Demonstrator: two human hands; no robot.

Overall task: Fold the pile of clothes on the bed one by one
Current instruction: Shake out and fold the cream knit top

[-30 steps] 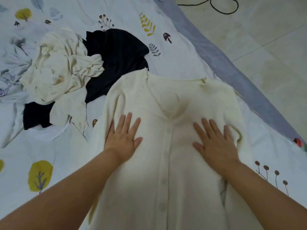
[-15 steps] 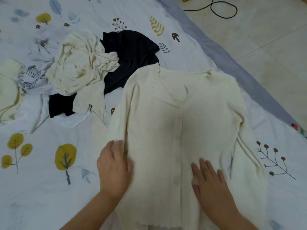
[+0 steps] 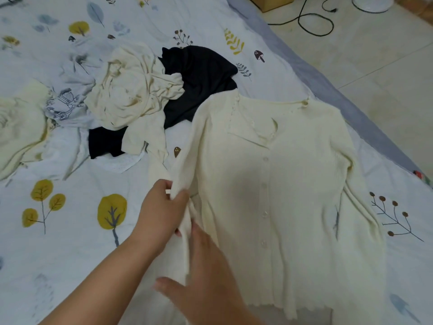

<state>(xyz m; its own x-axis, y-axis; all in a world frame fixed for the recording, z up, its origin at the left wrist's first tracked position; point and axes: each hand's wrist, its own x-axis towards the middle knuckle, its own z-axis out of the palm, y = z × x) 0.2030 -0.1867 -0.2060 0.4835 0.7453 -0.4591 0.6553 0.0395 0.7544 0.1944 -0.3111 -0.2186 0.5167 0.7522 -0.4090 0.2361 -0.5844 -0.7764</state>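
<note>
Both hands have left the cardigan [image 3: 269,184] front: left hand [image 3: 161,209] pinches its sleeve at lower centre; right hand [image 3: 208,270] lies flat, released.

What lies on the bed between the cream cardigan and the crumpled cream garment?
In the head view, a black garment lies between the cream cardigan and the crumpled cream garment, partly under the crumpled one.

Soft even light; faint shadows; motion blur near bottom; wide-angle edge distortion

Head camera looks down, close over bed [image 3: 58,266]
</note>
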